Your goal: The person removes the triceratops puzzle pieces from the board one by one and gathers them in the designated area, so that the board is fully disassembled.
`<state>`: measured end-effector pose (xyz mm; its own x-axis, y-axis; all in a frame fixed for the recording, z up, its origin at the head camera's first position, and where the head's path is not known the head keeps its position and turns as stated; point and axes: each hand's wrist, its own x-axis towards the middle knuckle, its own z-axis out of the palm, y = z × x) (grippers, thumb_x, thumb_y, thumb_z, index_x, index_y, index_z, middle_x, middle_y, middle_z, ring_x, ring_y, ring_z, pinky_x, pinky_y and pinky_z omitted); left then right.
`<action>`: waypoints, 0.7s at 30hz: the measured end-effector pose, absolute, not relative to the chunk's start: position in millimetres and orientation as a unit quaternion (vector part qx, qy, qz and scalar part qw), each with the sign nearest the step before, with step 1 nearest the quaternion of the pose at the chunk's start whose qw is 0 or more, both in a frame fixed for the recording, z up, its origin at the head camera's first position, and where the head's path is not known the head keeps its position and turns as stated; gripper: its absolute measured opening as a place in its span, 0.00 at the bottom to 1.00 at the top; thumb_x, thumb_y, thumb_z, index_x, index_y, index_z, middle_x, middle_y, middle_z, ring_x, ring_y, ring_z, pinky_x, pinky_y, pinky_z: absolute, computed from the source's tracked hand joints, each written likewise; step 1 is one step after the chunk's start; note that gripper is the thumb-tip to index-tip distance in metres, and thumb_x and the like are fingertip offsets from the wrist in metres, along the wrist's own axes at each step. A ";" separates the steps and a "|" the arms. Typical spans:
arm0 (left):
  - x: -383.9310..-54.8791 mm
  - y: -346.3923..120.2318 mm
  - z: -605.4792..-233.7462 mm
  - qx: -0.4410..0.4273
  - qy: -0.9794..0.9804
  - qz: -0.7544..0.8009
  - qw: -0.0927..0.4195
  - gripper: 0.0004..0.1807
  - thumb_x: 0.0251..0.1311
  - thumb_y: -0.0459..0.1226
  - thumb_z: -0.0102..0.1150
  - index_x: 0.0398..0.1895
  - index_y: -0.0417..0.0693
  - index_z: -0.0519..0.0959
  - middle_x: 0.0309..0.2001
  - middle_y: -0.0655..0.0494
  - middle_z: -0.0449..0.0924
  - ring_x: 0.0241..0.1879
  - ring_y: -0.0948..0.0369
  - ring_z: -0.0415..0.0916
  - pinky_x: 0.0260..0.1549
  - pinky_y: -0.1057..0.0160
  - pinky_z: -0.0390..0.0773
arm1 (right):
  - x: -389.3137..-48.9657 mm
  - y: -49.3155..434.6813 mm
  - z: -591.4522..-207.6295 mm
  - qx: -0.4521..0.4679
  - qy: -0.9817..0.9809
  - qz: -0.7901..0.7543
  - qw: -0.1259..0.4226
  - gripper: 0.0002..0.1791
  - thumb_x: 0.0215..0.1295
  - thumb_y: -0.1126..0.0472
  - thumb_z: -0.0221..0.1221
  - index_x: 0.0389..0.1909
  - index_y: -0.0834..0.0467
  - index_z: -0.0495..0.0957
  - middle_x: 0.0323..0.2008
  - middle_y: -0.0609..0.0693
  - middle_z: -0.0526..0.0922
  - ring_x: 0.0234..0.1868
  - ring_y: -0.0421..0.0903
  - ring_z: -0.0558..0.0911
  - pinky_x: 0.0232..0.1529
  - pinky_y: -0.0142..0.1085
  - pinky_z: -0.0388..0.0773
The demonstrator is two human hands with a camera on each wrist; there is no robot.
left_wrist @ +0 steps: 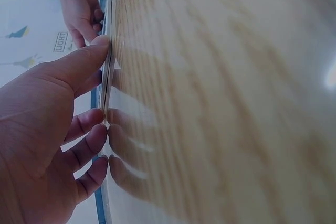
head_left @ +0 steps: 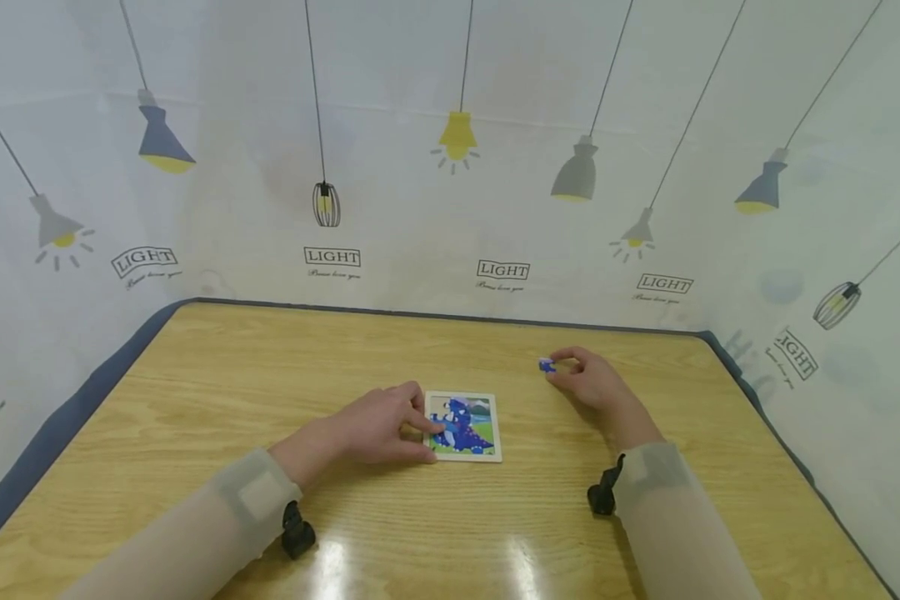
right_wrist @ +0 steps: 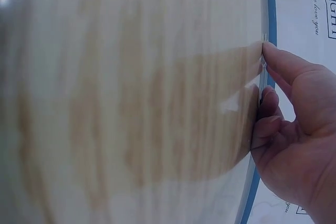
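A small square jigsaw puzzle (head_left: 474,425) with a pale frame and a blue dinosaur picture lies flat on the table. My left hand (head_left: 382,423) rests at its left side, index finger on the picture and thumb at the lower left corner. Seen edge-on in the left wrist view, the thumb of the left hand (left_wrist: 58,108) touches the thin board. To the right and farther back, my right hand (head_left: 592,385) pinches a small blue and white puzzle piece (head_left: 546,365) at the tabletop. In the right wrist view, the right hand (right_wrist: 299,124) mostly hides that piece.
The wood-grain table (head_left: 330,350) has a dark blue border along its far edge and sides. A pale curtain (head_left: 390,167) printed with hanging lamps stands around it. Dark wrist-camera mounts (head_left: 297,533) sit at both sleeve cuffs.
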<state>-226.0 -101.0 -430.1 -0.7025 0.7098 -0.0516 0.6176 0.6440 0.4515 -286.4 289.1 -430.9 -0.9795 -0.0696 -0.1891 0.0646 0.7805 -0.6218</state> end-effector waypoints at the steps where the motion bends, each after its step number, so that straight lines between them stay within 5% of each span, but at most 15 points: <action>1: -225.9 -101.2 -430.0 0.368 0.900 0.205 0.112 0.25 0.70 0.59 0.71 0.66 0.67 0.86 0.49 0.61 0.69 0.40 0.61 0.65 0.40 0.62 0.63 | -286.7 288.6 -430.9 0.000 0.938 -0.332 0.102 0.30 0.81 0.47 0.64 0.76 0.53 0.74 0.63 0.66 0.78 0.54 0.58 0.77 0.58 0.53 0.75; 15: -223.8 -101.6 -426.8 0.366 0.901 0.202 0.115 0.25 0.70 0.59 0.71 0.66 0.66 0.86 0.50 0.61 0.69 0.40 0.62 0.65 0.41 0.62 0.64 | -285.2 292.3 -428.5 -0.004 0.927 -0.357 0.112 0.34 0.81 0.44 0.62 0.81 0.51 0.68 0.71 0.69 0.74 0.68 0.66 0.76 0.70 0.62 0.73; 21: -223.6 -101.0 -426.2 0.370 0.900 0.202 0.113 0.25 0.71 0.59 0.71 0.66 0.65 0.87 0.50 0.60 0.70 0.40 0.62 0.65 0.41 0.62 0.63 | -275.6 272.1 -424.6 -0.017 0.925 -0.370 0.081 0.28 0.83 0.49 0.60 0.76 0.57 0.74 0.63 0.64 0.81 0.58 0.58 0.81 0.57 0.48 0.79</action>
<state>-223.6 -101.0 -426.2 -0.7007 0.7114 -0.0539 0.6203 0.6449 0.4465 -275.6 272.1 -424.6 -0.9863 -0.0921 -0.1366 0.0274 0.7260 -0.6872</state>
